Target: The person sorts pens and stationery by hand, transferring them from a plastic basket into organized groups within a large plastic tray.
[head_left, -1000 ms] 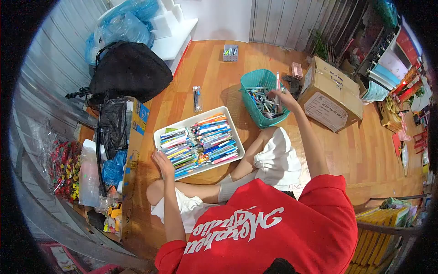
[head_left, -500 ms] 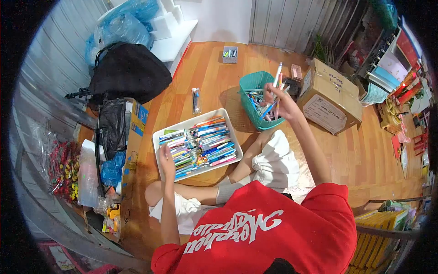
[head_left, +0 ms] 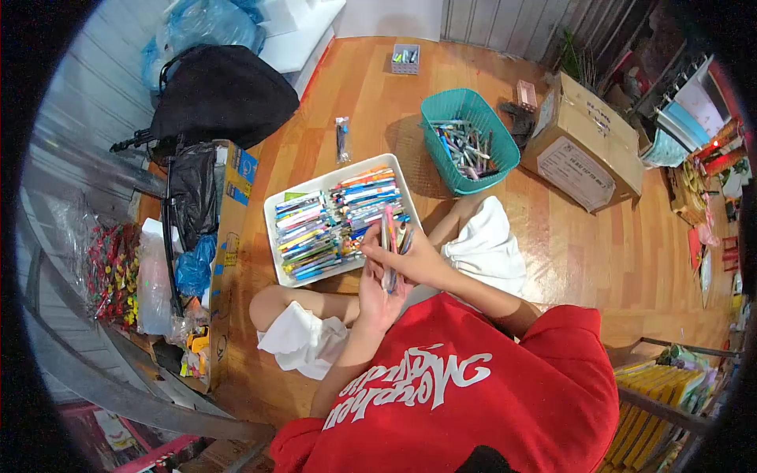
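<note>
Several pens [head_left: 389, 229] stand nearly upright between my two hands, in front of my chest. My right hand [head_left: 424, 262] is closed around them from the right. Just below it, my left hand [head_left: 380, 303] is turned palm up and holds their lower ends; part of its fingers is hidden behind my right hand. A white tray [head_left: 270, 236] lies beyond my hands, filled with two columns of pens laid side by side. To the right of the tray, a teal basket [head_left: 465, 186] holds a loose heap of pens.
A small light basket of pens [head_left: 405, 69] stands farther back, and a wrapped pen pack [head_left: 342, 140] lies behind the tray. On the right are a cardboard box [head_left: 587, 142] and a small pink basket [head_left: 526, 94]. An open carton [head_left: 229, 236] stands at left.
My right hand has moved from above the teal basket down to my chest, bringing pens with it. My left hand has left the tray's left side and met it there. The view has shifted slightly.
</note>
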A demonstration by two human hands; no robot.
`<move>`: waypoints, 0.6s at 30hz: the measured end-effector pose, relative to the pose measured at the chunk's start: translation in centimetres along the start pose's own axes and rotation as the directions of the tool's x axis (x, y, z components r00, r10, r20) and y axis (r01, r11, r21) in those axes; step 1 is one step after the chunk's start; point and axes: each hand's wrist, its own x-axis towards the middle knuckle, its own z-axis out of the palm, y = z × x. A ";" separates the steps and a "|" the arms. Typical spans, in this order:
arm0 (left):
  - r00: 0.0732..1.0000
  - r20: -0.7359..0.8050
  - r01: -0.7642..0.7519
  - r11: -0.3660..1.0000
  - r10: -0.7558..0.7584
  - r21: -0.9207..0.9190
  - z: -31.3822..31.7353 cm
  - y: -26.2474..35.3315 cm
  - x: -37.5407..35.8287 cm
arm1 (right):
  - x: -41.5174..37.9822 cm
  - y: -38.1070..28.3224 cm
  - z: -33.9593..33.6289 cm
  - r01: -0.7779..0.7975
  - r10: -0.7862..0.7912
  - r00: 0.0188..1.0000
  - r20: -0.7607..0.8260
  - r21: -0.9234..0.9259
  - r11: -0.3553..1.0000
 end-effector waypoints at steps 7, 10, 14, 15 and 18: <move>0.993 0.016 -0.119 0.977 0.118 0.174 3.5 -1.8 -0.2 | -1.9 0.3 -1.1 0.160 -0.151 0.987 0.059 -0.203 0.966; 0.989 0.146 -0.025 0.996 0.012 0.088 1.4 -1.4 0.2 | -2.7 -0.5 -1.8 0.249 -0.232 0.968 0.093 -0.426 0.870; 0.979 -0.154 -0.084 0.953 0.133 0.291 5.9 -2.4 -0.6 | -2.4 0.1 -2.9 -0.068 0.062 0.996 -0.069 -0.094 0.993; 0.981 -0.152 -0.069 0.950 0.120 0.303 6.0 -2.4 -0.7 | -2.3 0.2 -2.9 0.030 -0.046 0.994 -0.104 -0.144 0.989; 0.970 -0.197 -0.056 0.918 0.144 0.393 5.6 -2.9 -1.3 | -2.3 0.5 -2.6 0.226 -0.289 0.945 -0.156 -0.328 0.917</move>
